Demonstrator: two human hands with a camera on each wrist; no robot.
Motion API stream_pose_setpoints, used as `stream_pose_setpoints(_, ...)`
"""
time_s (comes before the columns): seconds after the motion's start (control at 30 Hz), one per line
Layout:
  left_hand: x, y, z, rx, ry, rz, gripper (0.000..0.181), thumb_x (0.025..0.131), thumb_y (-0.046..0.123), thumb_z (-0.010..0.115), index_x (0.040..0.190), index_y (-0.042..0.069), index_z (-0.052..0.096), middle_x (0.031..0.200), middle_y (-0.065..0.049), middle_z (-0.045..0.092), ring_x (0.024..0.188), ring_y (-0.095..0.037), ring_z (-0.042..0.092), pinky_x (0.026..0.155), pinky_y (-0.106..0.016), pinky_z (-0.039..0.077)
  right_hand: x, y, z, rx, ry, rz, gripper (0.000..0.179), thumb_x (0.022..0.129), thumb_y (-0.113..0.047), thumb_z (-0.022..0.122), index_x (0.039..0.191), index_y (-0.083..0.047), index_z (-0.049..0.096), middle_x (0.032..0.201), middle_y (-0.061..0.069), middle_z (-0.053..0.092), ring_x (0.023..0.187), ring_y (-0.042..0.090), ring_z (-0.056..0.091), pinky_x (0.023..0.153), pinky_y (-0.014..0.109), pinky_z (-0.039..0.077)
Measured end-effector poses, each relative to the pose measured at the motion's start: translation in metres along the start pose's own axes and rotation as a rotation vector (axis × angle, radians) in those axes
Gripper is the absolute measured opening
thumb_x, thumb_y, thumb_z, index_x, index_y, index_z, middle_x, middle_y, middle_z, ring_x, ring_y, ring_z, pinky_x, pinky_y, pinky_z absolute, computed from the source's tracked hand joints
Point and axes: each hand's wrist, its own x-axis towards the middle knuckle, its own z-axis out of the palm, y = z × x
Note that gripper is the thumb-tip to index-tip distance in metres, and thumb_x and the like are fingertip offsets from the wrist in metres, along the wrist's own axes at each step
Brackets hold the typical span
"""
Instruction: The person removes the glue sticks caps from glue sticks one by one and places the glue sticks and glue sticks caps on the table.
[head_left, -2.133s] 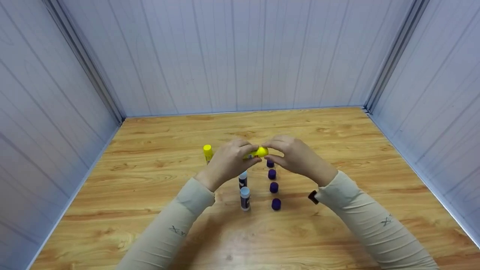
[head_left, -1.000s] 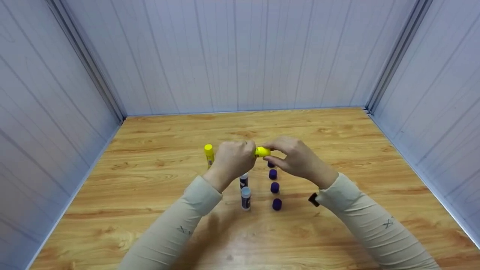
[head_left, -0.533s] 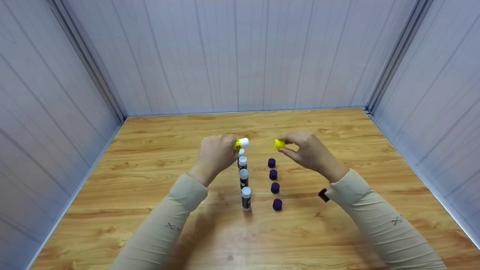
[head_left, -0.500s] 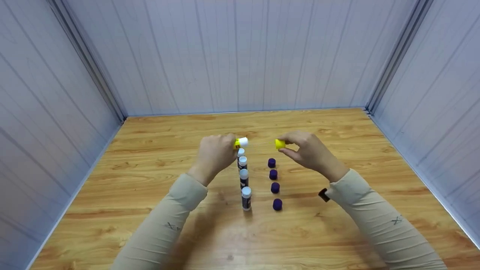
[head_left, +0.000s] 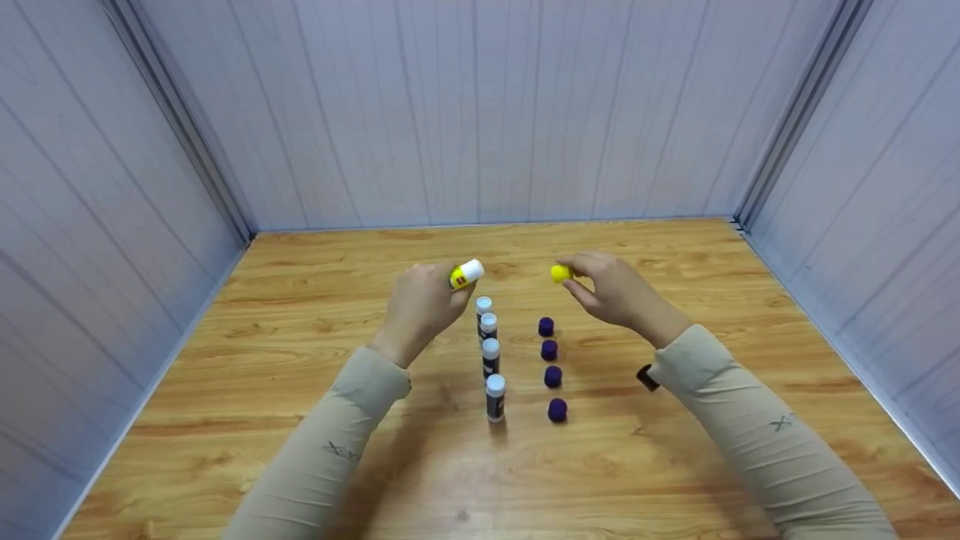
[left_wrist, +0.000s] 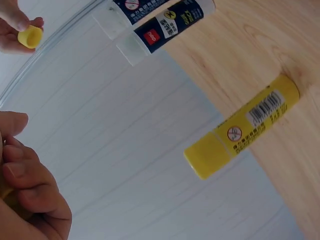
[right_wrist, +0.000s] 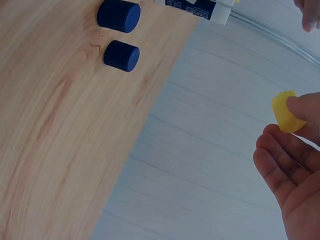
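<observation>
Toward six o'clock from the yellow cap [head_left: 561, 274], four dark caps [head_left: 557, 410] are resting on the worktop [head_left: 300, 300], and between seven and eight o'clock four uncapped glue sticks [head_left: 496, 399] are standing; any careless low movement could be tipping one over. Farther, the left hand [head_left: 421, 301] is gripping a yellow glue stick [head_left: 463, 277], its white end [head_left: 472, 269] pointing toward two o'clock. At three o'clock from it, the right hand [head_left: 616, 291] is pinching the yellow cap, which a loose hold might be dropping.

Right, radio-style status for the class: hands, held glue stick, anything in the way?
Left hand gripping uncapped glue stick. Right hand pinching yellow cap. Nothing between the two in head view.
</observation>
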Motion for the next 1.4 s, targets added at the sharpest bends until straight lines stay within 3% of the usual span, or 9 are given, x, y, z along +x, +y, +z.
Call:
stream_pose_setpoints(0.17, 0.003, 0.0, -0.002, -0.17, 0.012, -0.117, 0.045, 0.107, 0.035, 0.069, 0.071, 0.013, 0.053, 0.062, 0.0, 0.044, 0.054, -0.014, 0.039, 0.052, -0.03, 0.033, 0.007, 0.005, 0.003, -0.01, -0.056, 0.042, 0.036, 0.104, -0.002, 0.069, 0.138, 0.009, 0.066, 0.119, 0.024, 0.075, 0.103, 0.039, 0.074, 0.092, 0.053, 0.063)
stream_pose_setpoints(0.3, 0.006, 0.0, -0.003, -0.308, 0.028, -0.199, 0.044, 0.107, 0.038, 0.069, 0.073, 0.014, 0.054, 0.063, 0.001, 0.045, 0.053, -0.014, 0.041, 0.05, -0.029, 0.034, 0.013, 0.009, 0.006, -0.032, -0.1, 0.079, 0.036, 0.103, -0.004, 0.07, 0.136, 0.009, 0.065, 0.117, 0.025, 0.074, 0.103, 0.04, 0.074, 0.092, 0.053, 0.063)
stream_pose_setpoints(0.43, 0.009, -0.001, -0.002, -0.408, 0.034, -0.233, 0.041, 0.108, 0.037, 0.069, 0.077, 0.013, 0.057, 0.065, 0.0, 0.048, 0.055, -0.015, 0.043, 0.051, -0.028, 0.036, 0.019, 0.012, 0.01, -0.042, -0.129, 0.103, 0.027, 0.102, -0.005, 0.073, 0.126, 0.007, 0.068, 0.111, 0.024, 0.074, 0.098, 0.038, 0.072, 0.089, 0.052, 0.062)
stream_pose_setpoints(0.67, 0.008, -0.001, 0.002, -0.579, 0.03, -0.302, 0.032, 0.108, 0.037, 0.068, 0.106, 0.005, 0.069, 0.082, -0.006, 0.059, 0.066, -0.017, 0.054, 0.056, -0.027, 0.047, 0.023, 0.018, 0.024, -0.034, -0.204, 0.132, 0.027, 0.103, -0.006, 0.073, 0.128, 0.006, 0.073, 0.122, 0.024, 0.077, 0.107, 0.04, 0.075, 0.095, 0.052, 0.063)
stream_pose_setpoints(0.8, 0.008, 0.0, 0.005, -0.628, 0.03, -0.324, 0.032, 0.109, 0.037, 0.065, 0.109, 0.005, 0.067, 0.083, -0.007, 0.06, 0.066, -0.016, 0.054, 0.055, -0.026, 0.047, 0.024, 0.022, 0.033, -0.019, -0.239, 0.182, 0.031, 0.103, -0.005, 0.072, 0.132, 0.006, 0.072, 0.127, 0.025, 0.076, 0.112, 0.041, 0.075, 0.098, 0.052, 0.063)
stream_pose_setpoints(0.93, 0.007, 0.0, 0.008, -0.651, 0.028, -0.325, 0.029, 0.109, 0.037, 0.063, 0.104, 0.008, 0.063, 0.081, -0.005, 0.057, 0.064, -0.015, 0.053, 0.053, -0.026, 0.045, 0.025, 0.027, 0.043, -0.003, -0.259, 0.229, 0.031, 0.103, -0.005, 0.073, 0.131, 0.007, 0.071, 0.123, 0.025, 0.076, 0.11, 0.04, 0.075, 0.098, 0.052, 0.062)
stream_pose_setpoints(1.13, 0.004, 0.0, 0.011, -0.663, 0.01, -0.317, 0.027, 0.109, 0.034, 0.062, 0.097, 0.01, 0.056, 0.078, -0.004, 0.054, 0.062, -0.015, 0.049, 0.053, -0.027, 0.043, 0.023, 0.033, 0.058, -0.017, -0.291, 0.245, 0.025, 0.101, -0.004, 0.074, 0.123, 0.007, 0.074, 0.118, 0.024, 0.077, 0.108, 0.04, 0.075, 0.096, 0.051, 0.063)
stream_pose_setpoints(1.4, 0.002, -0.001, 0.016, -0.695, 0.007, -0.29, 0.024, 0.109, 0.031, 0.054, 0.098, 0.01, 0.056, 0.079, -0.003, 0.05, 0.063, -0.016, 0.045, 0.056, -0.028, 0.038, 0.023, 0.04, 0.072, -0.041, -0.352, 0.257, 0.023, 0.1, 0.0, 0.073, 0.122, 0.006, 0.076, 0.116, 0.023, 0.079, 0.108, 0.04, 0.075, 0.095, 0.052, 0.062)
